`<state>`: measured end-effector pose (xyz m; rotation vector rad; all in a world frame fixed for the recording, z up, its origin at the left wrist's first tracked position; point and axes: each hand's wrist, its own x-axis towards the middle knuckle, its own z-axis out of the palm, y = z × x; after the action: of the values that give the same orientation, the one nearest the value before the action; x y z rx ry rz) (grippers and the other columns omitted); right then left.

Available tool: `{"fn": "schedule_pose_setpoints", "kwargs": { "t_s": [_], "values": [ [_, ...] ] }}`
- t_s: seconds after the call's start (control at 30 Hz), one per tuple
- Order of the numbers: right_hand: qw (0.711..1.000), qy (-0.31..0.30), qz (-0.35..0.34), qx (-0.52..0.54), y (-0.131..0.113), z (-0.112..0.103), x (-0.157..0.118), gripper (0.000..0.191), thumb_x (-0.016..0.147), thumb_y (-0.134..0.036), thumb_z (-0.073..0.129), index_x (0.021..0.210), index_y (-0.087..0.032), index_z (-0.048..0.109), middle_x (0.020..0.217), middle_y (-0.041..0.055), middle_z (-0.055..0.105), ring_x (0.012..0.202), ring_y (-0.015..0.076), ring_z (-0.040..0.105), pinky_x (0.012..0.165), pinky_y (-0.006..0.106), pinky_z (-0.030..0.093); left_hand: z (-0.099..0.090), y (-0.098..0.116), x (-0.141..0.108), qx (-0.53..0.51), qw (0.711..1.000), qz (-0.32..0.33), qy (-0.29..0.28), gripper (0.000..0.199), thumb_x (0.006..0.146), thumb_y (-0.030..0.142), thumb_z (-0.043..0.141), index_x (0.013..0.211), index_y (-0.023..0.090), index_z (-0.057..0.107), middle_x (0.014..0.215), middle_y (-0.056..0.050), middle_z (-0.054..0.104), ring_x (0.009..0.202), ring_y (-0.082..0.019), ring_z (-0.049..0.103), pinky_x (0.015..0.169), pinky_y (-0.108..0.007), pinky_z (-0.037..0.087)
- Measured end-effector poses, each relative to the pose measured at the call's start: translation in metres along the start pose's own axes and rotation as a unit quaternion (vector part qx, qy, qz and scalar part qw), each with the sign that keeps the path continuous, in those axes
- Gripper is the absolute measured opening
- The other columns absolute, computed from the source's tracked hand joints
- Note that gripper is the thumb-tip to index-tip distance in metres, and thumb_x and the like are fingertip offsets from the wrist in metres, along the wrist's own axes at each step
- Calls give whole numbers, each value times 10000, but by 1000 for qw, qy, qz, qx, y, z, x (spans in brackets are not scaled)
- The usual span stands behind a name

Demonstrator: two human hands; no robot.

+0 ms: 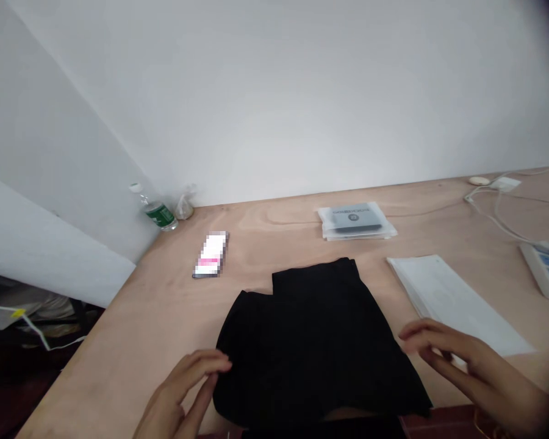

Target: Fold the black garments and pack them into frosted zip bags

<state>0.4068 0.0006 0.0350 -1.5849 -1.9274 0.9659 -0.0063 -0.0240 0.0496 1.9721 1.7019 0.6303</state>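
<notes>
A folded black cloth garment (311, 347) lies on the plywood table (260, 244), near the front edge. My left hand (183, 390) is at the garment's left side, with its fingertips at or just over the edge of the cloth. My right hand (462, 366) hovers at the right side, with its fingers near the black edge and above the nearby stack of white paper (452, 299). Neither hand appears to hold anything, and the fingers of both are apart.
A phone with a blurred screen (211, 255) lies left of the garment. Behind it are a flat packet in clear plastic (354, 221) and a green-labelled water bottle (158, 210). A white power strip (544, 271) with cables sits at the right. The table's left edge drops to a dark floor.
</notes>
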Motion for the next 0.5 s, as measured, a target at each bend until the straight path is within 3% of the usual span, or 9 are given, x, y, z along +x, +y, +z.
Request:
{"fn": "schedule_pose_setpoints", "kwargs": {
  "t_s": [0.07, 0.1, 0.2, 0.27, 0.37, 0.5],
  "values": [
    [996, 82, -12, -43, -10, 26, 13, 273, 867, -379, 401, 1016, -299, 615, 1171, 50, 572, 1095, 207, 525, 927, 373, 429, 20, 15, 11, 41, 998, -10, 48, 259, 874, 341, 426, 1083, 315, 577, 1179, -5, 574, 1089, -183, 540, 890, -330, 477],
    [991, 111, -17, -76, -15, 42, 19, 309, 875, -380, 383, 1093, -293, 583, 1233, 51, 537, 1134, 206, 499, 959, 387, 404, 32, 20, 17, 72, 996, 4, 47, 320, 878, 353, 419, 1181, 319, 515, 1277, -6, 509, 1175, -199, 474, 942, -370, 440],
    [971, 112, -37, -207, -19, 86, 32, 472, 855, -458, 398, 1295, -290, 434, 1401, 49, 378, 1273, 259, 343, 991, 454, 361, 71, 20, 26, 174, 984, 32, -2, 504, 878, 406, 403, 1364, 335, 289, 1446, 6, 306, 1340, -278, 202, 1000, -501, 344],
    [950, 112, -53, -286, -12, 106, 35, 575, 831, -521, 410, 1357, -300, 342, 1444, 54, 302, 1314, 304, 248, 1001, 522, 310, 90, 10, 26, 226, 974, 14, -6, 559, 871, 449, 395, 1389, 319, 232, 1475, -9, 232, 1352, -317, 120, 1003, -559, 294],
    [927, 123, -67, -349, 2, 118, 34, 613, 826, -551, 396, 1378, -306, 294, 1451, 70, 283, 1321, 317, 221, 1013, 557, 246, 100, -3, 24, 258, 966, -15, -2, 597, 858, 486, 397, 1396, 289, 228, 1486, -32, 189, 1353, -326, 94, 1013, -553, 272],
    [928, 123, -54, -346, 1, 106, 41, 583, 841, -537, 373, 1368, -295, 318, 1446, 64, 298, 1318, 301, 237, 1003, 524, 272, 89, 6, 28, 253, 967, -25, -1, 593, 856, 486, 403, 1391, 287, 245, 1483, -41, 202, 1352, -322, 102, 1007, -541, 292]
  ]
}}
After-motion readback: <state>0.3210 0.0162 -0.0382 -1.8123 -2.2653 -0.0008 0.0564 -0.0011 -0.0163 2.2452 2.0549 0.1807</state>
